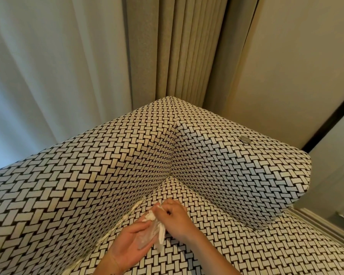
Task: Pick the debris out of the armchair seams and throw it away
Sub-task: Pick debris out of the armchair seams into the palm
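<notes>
head view: the likeliest slip is light debris [150,216] spilling back onto the armchair [236,167]. the left hand [127,243] lies palm up and wide, only cradling a clear wrapper [147,236] and white scraps rather than gripping them, so a tilt of the palm or a tug from the other hand could tip them into the seam [160,185]. the right hand [174,217] has its fingertips pinched narrow on the white scrap, just above the left palm and touching the pile. a torn piece could drop as it lets go.

more debris sits just left of both hands: a pale, shiny strip [125,215] wedged along the seam between backrest and seat, near the left thumb but not touched. it looks thin and may tear if pulled fast. a coin [245,139] rests on the right armrest, well apart from both hands and easily missed.
</notes>
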{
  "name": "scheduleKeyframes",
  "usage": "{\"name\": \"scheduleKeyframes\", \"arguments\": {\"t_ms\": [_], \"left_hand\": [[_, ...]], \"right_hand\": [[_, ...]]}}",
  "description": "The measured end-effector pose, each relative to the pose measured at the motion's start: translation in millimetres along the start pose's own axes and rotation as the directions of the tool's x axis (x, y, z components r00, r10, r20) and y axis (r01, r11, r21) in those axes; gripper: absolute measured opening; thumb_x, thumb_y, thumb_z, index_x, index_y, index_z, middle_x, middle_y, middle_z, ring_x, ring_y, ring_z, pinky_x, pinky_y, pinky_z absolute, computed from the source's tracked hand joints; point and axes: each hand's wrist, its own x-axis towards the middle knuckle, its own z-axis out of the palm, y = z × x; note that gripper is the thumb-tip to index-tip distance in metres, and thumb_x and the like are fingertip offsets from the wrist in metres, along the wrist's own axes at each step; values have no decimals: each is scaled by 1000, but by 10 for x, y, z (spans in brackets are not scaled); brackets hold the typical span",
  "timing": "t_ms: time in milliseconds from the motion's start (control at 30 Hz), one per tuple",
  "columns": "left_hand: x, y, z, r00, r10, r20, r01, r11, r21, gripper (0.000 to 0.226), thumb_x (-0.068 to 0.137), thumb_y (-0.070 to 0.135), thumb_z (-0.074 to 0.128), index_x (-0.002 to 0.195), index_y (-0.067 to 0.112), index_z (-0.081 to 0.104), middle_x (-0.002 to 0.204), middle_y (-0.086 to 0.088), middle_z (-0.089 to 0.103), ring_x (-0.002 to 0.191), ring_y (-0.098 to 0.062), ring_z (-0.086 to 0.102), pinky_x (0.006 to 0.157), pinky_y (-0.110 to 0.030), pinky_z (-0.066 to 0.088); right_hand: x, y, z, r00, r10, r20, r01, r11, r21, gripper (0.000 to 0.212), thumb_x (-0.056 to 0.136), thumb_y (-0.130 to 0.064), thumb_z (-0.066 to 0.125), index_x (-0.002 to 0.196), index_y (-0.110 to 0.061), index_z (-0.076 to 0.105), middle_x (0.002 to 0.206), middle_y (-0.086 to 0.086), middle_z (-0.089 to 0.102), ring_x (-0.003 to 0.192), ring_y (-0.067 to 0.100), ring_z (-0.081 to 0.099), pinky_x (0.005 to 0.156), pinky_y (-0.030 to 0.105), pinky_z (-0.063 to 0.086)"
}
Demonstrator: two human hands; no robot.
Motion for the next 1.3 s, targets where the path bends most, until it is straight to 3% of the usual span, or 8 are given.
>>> {"name": "scheduleKeyframes", "arguments": {"t_ms": [100, 267, 433, 533, 667, 900, 1100, 1300], "left_hand": [[-52, -8, 88, 1000, -2, 6, 2, 1000, 5, 79, 63, -18, 85, 136, -6, 60, 133, -32, 60, 111, -38, 66, 106, -49, 45], [-53, -11, 82, 999, -5, -38, 3, 999, -39, 68, 86, -1, 76, 147, -4, 46, 136, -26, 54, 119, -35, 57, 120, -49, 33], [-48, -17, 121, 997, -32, -67, 28, 998, -54, 52, 93, 8, 61, 141, -6, 49, 128, -28, 59, 106, -39, 66, 84, -55, 58], [-47, -30, 152, 997, -32, -65, 29, 999, -42, 50, 98, 8, 60, 145, -6, 49, 135, -27, 58, 111, -37, 66, 90, -52, 57], [-76, -27, 78, 1000, -6, -24, 5, 1000, -19, 72, 90, -2, 70, 154, -1, 37, 152, -27, 45, 132, -35, 50, 125, -44, 24], [-285, -43, 134, 994, 47, -99, -32, 989, 142, 67, 89, -22, 52, 147, 12, 50, 143, -25, 58, 124, -35, 63, 107, -41, 51], [-615, 9, 41, 987, 52, -149, -37, 994, 104, 67, 87, -24, 52, 146, 9, 52, 141, -28, 59, 117, -36, 67, 102, -42, 53], [-772, 45, -126, 994, 97, -44, -99, 994, -43, 82, 68, -22, 75, 144, 0, 54, 148, -31, 51, 122, -41, 64, 104, -46, 49]], "right_hand": [[-27, 26, -28, 1000, -8, 3, 8, 998, 61, 43, 94, -62, 52, 66, -32, 65, 96, -10, 59, 108, 12, 52, 105, 43, 42], [-25, 74, 55, 992, -61, -109, 73, 992, 107, 57, 90, -74, 46, 68, -27, 69, 91, -7, 62, 96, 13, 58, 97, 42, 48], [-38, 83, 112, 982, -64, -177, 92, 983, 157, 48, 99, -56, 48, 78, -20, 72, 85, -4, 62, 85, 15, 61, 85, 41, 53], [4, 145, 134, 981, -53, -186, 84, 983, 163, 39, 101, -47, 53, 86, -18, 75, 91, -4, 64, 92, 16, 61, 91, 45, 51], [54, 219, 173, 985, -50, -165, 65, 994, 83, 31, 98, -46, 56, 95, -24, 77, 100, -13, 64, 106, 14, 58, 101, 47, 46], [-61, 138, 229, 995, 13, -98, -10, 1000, 29, 12, 95, -34, 66, 106, -34, 72, 111, -14, 61, 117, 16, 54, 106, 47, 46], [-187, -109, 173, 995, 67, -79, -48, 974, 220, 15, 98, -18, 60, 109, -21, 71, 113, -9, 68, 111, 9, 62, 86, 19, 50], [8, -193, 194, 1000, -9, -7, 9, 992, -122, 31, 100, -22, 54, 128, -24, 66, 134, -1, 59, 127, 13, 51, 114, 34, 39]]}}
